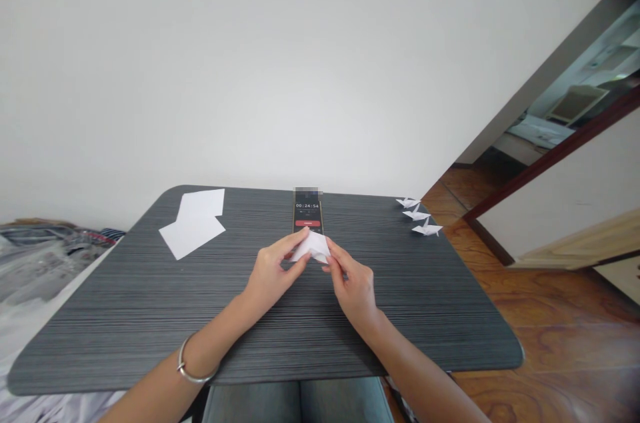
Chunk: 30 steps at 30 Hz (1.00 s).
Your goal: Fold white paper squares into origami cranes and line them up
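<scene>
Between my two hands a small piece of folded white paper [313,244] is held up over the middle of the table. My left hand [274,268] pinches its left side between thumb and fingers. At its right edge my right hand [353,280] grips the paper with thumb and fingertips. Just behind the paper lies a phone [307,207] with a running timer on its screen; its lower end is partly hidden by the paper and my left fingers.
White paper sheets [200,223] overlap at the table's left. Three folded paper cranes [427,230] line up at the far right edge. The dark table [150,316] meets a white wall [310,76] behind. Plastic-wrapped items [45,270] lie left; wooden floor shows right.
</scene>
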Each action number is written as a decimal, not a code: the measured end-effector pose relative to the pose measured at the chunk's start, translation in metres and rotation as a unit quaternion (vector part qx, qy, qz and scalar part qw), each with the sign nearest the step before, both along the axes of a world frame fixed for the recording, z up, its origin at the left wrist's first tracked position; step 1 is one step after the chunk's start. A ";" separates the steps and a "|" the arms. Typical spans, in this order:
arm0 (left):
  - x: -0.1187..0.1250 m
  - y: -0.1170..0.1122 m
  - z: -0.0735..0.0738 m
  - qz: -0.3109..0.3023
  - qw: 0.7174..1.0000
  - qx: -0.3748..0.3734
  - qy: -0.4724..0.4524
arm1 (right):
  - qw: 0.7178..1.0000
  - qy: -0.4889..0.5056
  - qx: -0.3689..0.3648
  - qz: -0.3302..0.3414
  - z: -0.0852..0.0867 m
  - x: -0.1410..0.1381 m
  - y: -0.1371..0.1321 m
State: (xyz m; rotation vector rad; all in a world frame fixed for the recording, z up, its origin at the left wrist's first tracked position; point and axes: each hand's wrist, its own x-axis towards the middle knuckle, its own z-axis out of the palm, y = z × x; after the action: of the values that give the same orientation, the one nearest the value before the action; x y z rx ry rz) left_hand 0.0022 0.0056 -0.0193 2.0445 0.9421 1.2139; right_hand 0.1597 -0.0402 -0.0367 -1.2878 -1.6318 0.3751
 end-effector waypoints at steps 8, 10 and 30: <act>0.000 -0.003 0.003 0.058 0.997 0.051 -0.005 | 0.995 0.089 -0.017 0.049 0.006 -0.008 -0.004; 0.000 -0.002 0.004 0.054 0.997 0.061 -0.011 | 0.995 0.089 -0.013 0.052 0.004 -0.009 -0.004; -0.002 -0.001 0.004 0.015 0.985 0.172 0.026 | 0.992 0.112 -0.042 0.045 0.004 -0.013 -0.002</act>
State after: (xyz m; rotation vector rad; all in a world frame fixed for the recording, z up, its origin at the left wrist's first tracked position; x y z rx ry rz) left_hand 0.0000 0.0048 -0.0154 2.3440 0.8356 1.4276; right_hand 0.1464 -0.0426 -0.0325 -1.1905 -1.4998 0.6263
